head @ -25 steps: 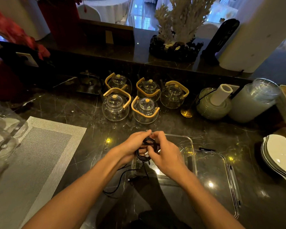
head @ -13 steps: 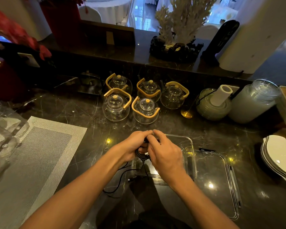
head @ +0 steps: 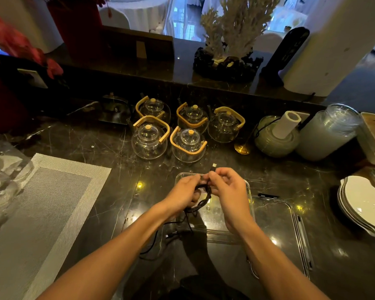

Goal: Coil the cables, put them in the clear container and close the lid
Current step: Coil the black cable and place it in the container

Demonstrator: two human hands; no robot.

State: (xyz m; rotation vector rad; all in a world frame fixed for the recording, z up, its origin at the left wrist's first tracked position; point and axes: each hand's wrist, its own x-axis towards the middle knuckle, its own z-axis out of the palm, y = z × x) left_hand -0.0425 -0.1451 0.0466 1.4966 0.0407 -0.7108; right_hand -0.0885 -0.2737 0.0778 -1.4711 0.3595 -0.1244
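Observation:
A black cable (head: 204,199) is partly wound into a small coil above the clear container (head: 212,233), which stands open on the dark marble counter. My left hand (head: 182,194) grips the coil. My right hand (head: 227,189) pinches the cable's end, and its plug (head: 213,166) sticks up between the fingertips. A loose stretch of cable (head: 154,241) trails down to the counter on the left of the container. The clear lid (head: 290,232) lies flat to the right of the container.
Several glass teapots (head: 186,131) with wooden handles stand behind the container. A grey placemat (head: 41,204) lies at the left, with glassware (head: 0,169) at the far left. Stacked white plates (head: 364,204) sit at the right, jars (head: 325,133) behind them.
The right hand has drawn the cable's end up, so the plug now shows above the fingers. More of the coil shows between the two hands.

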